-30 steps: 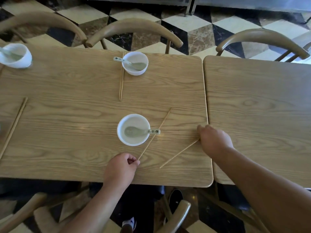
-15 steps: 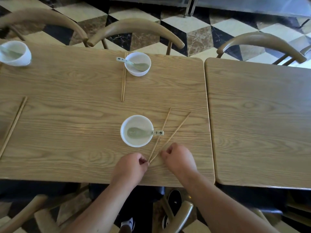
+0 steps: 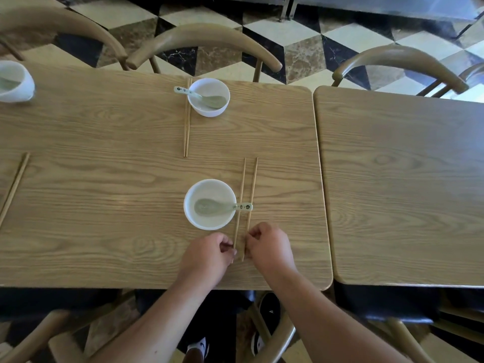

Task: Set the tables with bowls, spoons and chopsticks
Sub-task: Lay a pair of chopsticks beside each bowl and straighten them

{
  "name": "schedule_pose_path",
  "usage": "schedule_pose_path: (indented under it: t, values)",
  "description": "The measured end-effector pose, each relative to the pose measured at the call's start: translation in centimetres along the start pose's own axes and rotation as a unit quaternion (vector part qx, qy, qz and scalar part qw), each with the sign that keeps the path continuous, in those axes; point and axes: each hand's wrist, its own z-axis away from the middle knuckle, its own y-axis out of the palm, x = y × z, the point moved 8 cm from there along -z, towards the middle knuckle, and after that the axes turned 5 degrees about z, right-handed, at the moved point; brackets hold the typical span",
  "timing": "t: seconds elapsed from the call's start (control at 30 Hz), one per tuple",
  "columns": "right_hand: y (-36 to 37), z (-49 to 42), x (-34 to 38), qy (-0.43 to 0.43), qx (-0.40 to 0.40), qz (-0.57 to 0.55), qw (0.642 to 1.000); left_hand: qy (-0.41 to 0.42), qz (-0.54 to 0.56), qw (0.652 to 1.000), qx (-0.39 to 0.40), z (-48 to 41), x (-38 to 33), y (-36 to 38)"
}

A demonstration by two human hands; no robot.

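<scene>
Checkered stone floor, two pale wooden tables pushed edge to edge, curved chairs around. Head view: on the nearer table the two chopsticks, splayed apart a second ago, now lie almost parallel at 3 o'clock of the near bowl, under the spoon handle. Left hand pinches the left chopstick; right hand pinches the right chopstick, both at the near ends. This setting looks nearly finished; the right table is bare. Fingertips are curled under, contact partly hidden. At 9 o'clock a far bowl and another chopstick pair are cut off.
</scene>
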Motion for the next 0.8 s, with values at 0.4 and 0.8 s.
schedule_pose_path:
  t: [0.4,0.8]
  values:
    - [0.6,-2.3,-0.3,0.020,0.129,-0.029,0.991,0.000,0.008,0.999,-0.050,-0.4,-0.1,0.2]
    - [0.5,-2.2,0.2,0.022,0.171,-0.043,0.984,0.002,-0.002,0.999,-0.040,-0.4,-0.3,0.5]
